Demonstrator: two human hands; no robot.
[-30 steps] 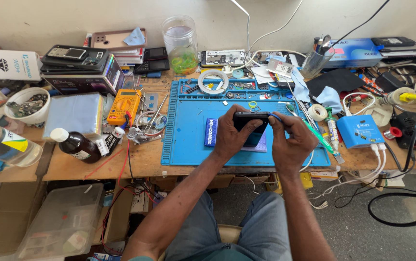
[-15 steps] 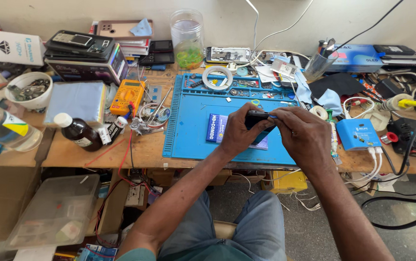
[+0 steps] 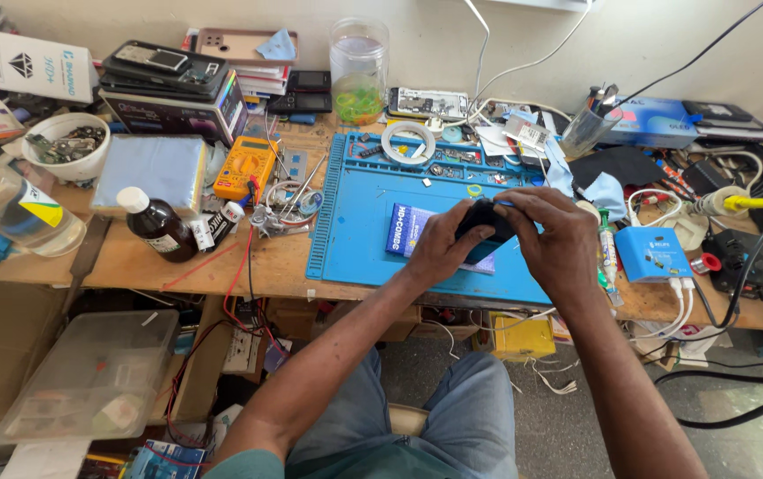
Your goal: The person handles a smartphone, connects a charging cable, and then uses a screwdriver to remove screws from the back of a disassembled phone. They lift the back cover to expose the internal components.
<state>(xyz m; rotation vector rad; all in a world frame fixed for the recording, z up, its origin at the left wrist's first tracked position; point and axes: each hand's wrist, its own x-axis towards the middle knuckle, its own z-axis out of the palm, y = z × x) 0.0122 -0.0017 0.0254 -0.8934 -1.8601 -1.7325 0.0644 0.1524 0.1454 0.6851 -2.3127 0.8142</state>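
Leftmost on the wooden tabletop [image 3: 133, 257] lies a clear plastic bottle [image 3: 4, 208] on its side, with a white bowl [image 3: 66, 146] of small parts behind it. Next come a pale blue cloth pad [image 3: 155, 173] and, in front of it, a brown glass bottle [image 3: 155, 223] with a white cap. Just to the right stands a yellow multimeter [image 3: 247, 167], its red lead trailing down over the table edge. A blue work mat [image 3: 364, 231] covers the middle of the tabletop; a roll of white tape [image 3: 408, 142] rests on its far strip, and a clear jar [image 3: 359, 71] stands behind by the wall. Over the mat's near part, the left hand [image 3: 439, 248] curls around the left side of a dark phone [image 3: 485, 226], fingers closed on it from below and behind. The phone is held just above the mat, over a small blue box [image 3: 408, 229] lying there. The right hand [image 3: 559, 239] grips the phone's right side, fingertips pinched along its upper edge. Both hands are close together, nearly touching. Farther right sits a small light blue box-shaped device [image 3: 652, 253] with white cables, then a tangle of black cables [image 3: 754, 257] at the table's end.
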